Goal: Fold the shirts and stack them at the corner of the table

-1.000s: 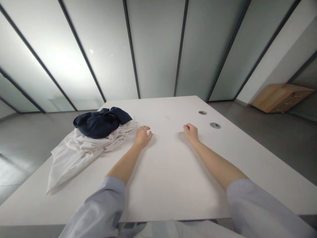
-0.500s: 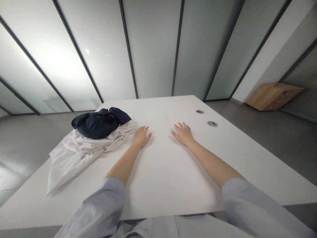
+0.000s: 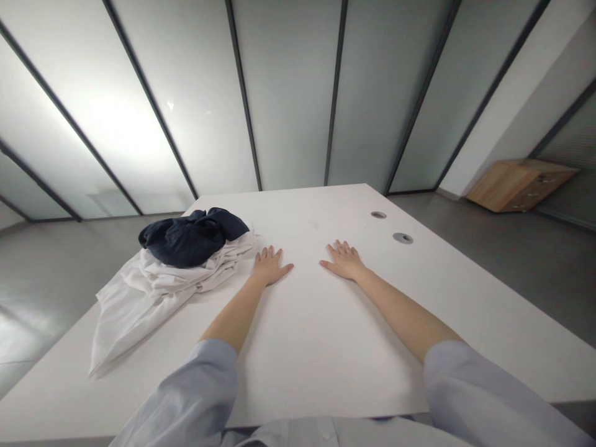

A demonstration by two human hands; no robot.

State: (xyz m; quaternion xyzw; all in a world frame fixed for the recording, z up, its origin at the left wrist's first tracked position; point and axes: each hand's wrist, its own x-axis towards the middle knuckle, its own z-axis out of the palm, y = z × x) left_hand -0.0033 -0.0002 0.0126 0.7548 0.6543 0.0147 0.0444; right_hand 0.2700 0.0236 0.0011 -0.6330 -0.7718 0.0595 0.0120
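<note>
My left hand (image 3: 269,267) lies palm down on the white table (image 3: 326,347), its fingers apart and the thumb stretched to the right. Just left of it is a crumpled piece of white cloth (image 3: 135,316), spread toward the table's left edge. A bunched dark navy cloth (image 3: 189,239) rests on top of the white one. My right hand (image 3: 344,261) is also flat on the tabletop, fingers spread and thumb pointing left. Both hands hold nothing, and a strip of bare tabletop lies between them. What kind of garments the cloths are, I cannot tell.
Two round cable holes (image 3: 403,238) are set in the table's right side. Frosted glass panels (image 3: 288,93) with dark frames stand behind the far edge. A wooden cabinet (image 3: 516,185) sits on the grey floor at the right.
Both thumbs have stretched further out toward each other, and the hands now lie flatter on the table. The view has tilted slightly. The cloths have not been moved.
</note>
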